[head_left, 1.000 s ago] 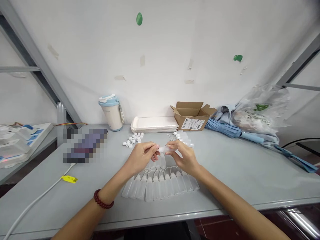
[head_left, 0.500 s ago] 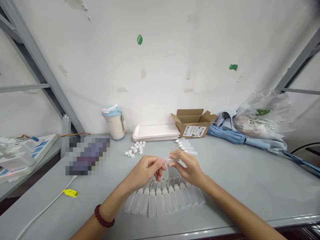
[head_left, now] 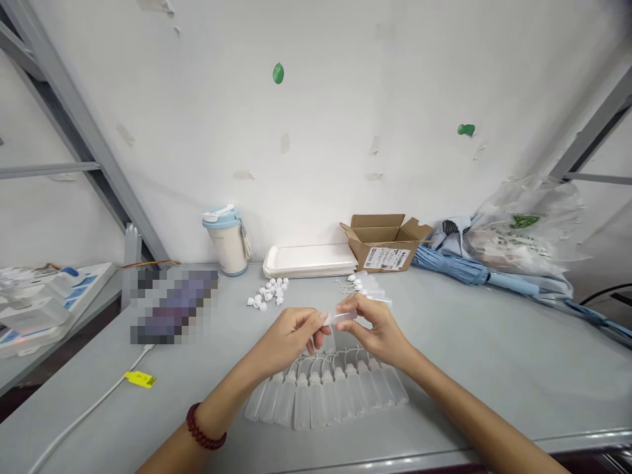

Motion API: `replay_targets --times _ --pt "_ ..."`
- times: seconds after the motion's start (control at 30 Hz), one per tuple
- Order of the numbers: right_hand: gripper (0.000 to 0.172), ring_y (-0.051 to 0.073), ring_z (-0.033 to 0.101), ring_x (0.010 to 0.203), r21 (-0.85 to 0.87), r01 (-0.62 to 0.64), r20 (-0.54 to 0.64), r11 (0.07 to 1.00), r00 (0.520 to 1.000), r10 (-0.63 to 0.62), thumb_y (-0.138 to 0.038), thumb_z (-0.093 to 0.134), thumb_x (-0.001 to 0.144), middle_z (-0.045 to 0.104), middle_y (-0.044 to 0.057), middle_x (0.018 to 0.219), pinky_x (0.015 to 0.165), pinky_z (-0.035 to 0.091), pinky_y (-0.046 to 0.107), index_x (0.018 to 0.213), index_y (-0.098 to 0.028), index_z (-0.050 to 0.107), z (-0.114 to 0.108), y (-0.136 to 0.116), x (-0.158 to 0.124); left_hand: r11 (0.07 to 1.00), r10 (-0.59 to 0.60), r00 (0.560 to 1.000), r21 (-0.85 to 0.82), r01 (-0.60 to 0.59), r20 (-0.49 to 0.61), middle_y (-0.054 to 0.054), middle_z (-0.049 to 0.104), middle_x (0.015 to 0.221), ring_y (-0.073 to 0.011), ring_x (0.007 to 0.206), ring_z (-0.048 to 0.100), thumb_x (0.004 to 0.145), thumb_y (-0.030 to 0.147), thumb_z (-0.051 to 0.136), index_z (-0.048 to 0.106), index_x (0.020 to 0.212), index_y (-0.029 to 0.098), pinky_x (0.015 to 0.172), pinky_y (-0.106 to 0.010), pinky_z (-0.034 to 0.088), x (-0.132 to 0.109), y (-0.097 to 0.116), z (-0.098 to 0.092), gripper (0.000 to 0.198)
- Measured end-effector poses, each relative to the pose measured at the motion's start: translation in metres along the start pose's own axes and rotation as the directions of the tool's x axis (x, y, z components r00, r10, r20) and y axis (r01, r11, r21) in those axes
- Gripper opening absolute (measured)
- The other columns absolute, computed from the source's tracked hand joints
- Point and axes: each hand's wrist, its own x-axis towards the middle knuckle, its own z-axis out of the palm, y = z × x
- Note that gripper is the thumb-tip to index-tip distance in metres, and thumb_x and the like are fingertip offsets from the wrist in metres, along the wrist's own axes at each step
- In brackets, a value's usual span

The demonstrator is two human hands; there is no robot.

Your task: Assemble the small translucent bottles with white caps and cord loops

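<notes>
A small translucent squeeze bottle [head_left: 345, 316] lies sideways between the thumb and fingers of my right hand [head_left: 378, 329]. My left hand [head_left: 296, 332] pinches the white cap [head_left: 330, 319] at the bottle's left end; the fingers partly cover it. Below both hands, a fanned row of translucent bottles [head_left: 340, 395] rests on the table, thin curved tubes pointing away from me. Beyond my left hand sits a loose pile of small white caps [head_left: 266, 294]. Behind my right hand lie several more bottles [head_left: 368, 284], partly hidden by it.
Along the wall stand a cream and blue tumbler [head_left: 226, 247], a stack of white trays [head_left: 311, 261] and an open cardboard box [head_left: 388, 247]. A blue umbrella [head_left: 451, 264] and plastic bag [head_left: 523, 230] lie right. At left are a blurred-out device [head_left: 180, 306], its white cable [head_left: 93, 411] and a power strip [head_left: 83, 299].
My right hand has shifted slightly to the right, and more of the bottle shows between the hands. The whole view has moved a little. Both hands keep their grip.
</notes>
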Motion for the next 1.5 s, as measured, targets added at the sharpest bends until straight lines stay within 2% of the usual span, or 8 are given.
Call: replay_targets --times 0.17,0.33,0.5,0.6,0.73,0.93,1.2,1.5 --pt "0.023 0.009 0.046 0.048 0.149 -0.209 0.037 0.966 0.978 0.206 -0.041 0.061 0.081 0.052 -0.003 0.059 0.045 0.037 0.023 0.08 -0.018 0.059 0.0 -0.001 -0.001 1.0 0.007 1.0 -0.015 -0.007 0.015 0.003 0.048 0.054 -0.0105 0.049 0.047 0.087 0.046 0.043 0.054 0.064 0.015 0.05 -0.023 0.04 -0.002 0.003 0.004 0.041" --pt "0.029 0.007 0.038 0.039 0.415 -0.455 0.135 0.788 0.887 0.442 -0.045 0.063 0.077 0.038 -0.009 0.049 0.039 0.03 0.021 0.077 -0.018 0.055 0.006 0.001 -0.002 0.93 0.205 0.976 0.325 -0.171 -0.072 0.001 0.053 0.059 -0.0119 0.057 0.049 0.09 0.035 0.04 0.048 0.06 0.017 0.056 -0.024 0.036 -0.002 -0.001 0.009 0.036" --pt "0.032 0.007 0.038 0.041 0.492 -0.532 0.214 0.69 0.841 0.496 -0.047 0.065 0.073 0.044 -0.007 0.048 0.04 0.034 0.022 0.072 -0.018 0.051 0.003 0.002 0.004 0.84 0.286 0.953 0.504 -0.199 -0.1 0.0 0.056 0.063 -0.0132 0.06 0.049 0.091 0.035 0.04 0.052 0.064 0.017 0.057 -0.025 0.035 0.003 -0.004 0.005 0.034" --pt "0.031 0.009 0.045 0.045 0.409 -0.538 0.156 0.737 0.837 0.524 -0.045 0.065 0.074 0.053 -0.004 0.05 0.045 0.037 0.023 0.072 -0.018 0.051 -0.01 0.007 0.01 0.829 0.274 0.938 0.546 -0.119 -0.212 -0.002 0.063 0.073 -0.0155 0.068 0.054 0.09 0.033 0.041 0.06 0.077 0.018 0.062 -0.026 0.04 0.007 -0.011 -0.017 0.027" --pt "0.031 0.011 0.05 0.052 0.172 -0.554 0.082 0.814 0.832 0.549 -0.044 0.066 0.071 0.058 -0.001 0.058 0.049 0.038 0.024 0.072 -0.018 0.05 -0.034 0.02 0.016 0.543 0.358 0.886 0.838 0.059 -0.295 -0.01 0.066 0.092 -0.0267 0.095 0.052 0.084 0.023 0.046 0.066 0.087 0.017 0.082 -0.038 0.04 0.016 -0.034 -0.052 0.021" --pt "0.028 0.015 0.055 0.063 -0.203 -0.553 0.211 0.808 0.781 0.587 -0.041 0.066 0.068 0.061 0.002 0.072 0.055 0.038 0.026 0.068 -0.017 0.05 -0.06 0.045 0.015 0.324 0.227 0.956 0.94 0.107 -0.187 -0.012 0.066 0.091 -0.0295 0.099 0.05 0.084 0.023 0.047 0.069 0.097 0.019 0.08 -0.039 0.04 0.025 -0.056 -0.055 0.025" --pt "0.021 0.017 0.054 0.071 -0.422 -0.433 0.219 0.797 0.804 0.553 -0.033 0.067 0.066 0.062 0.003 0.076 0.061 0.04 0.027 0.068 -0.017 0.053 -0.075 0.063 0.01 0.362 0.232 0.953 0.926 0.102 -0.196 -0.011 0.069 0.087 -0.0282 0.092 0.053 0.086 0.022 0.043 0.071 0.09 0.019 0.078 -0.039 0.041 0.026 -0.057 -0.056 0.028" --pt "0.022 0.017 0.052 0.069 -0.667 -0.371 0.21 0.647 0.739 0.64 -0.027 0.07 0.063 0.06 0.004 0.078 0.057 0.034 0.025 0.074 -0.018 0.053 -0.075 0.07 0.006 0.318 0.191 0.961 0.939 0.131 -0.199 -0.012 0.069 0.093 -0.0288 0.096 0.054 0.088 0.025 0.042 0.067 0.106 0.016 0.081 -0.038 0.041 0.026 -0.056 -0.057 0.032"
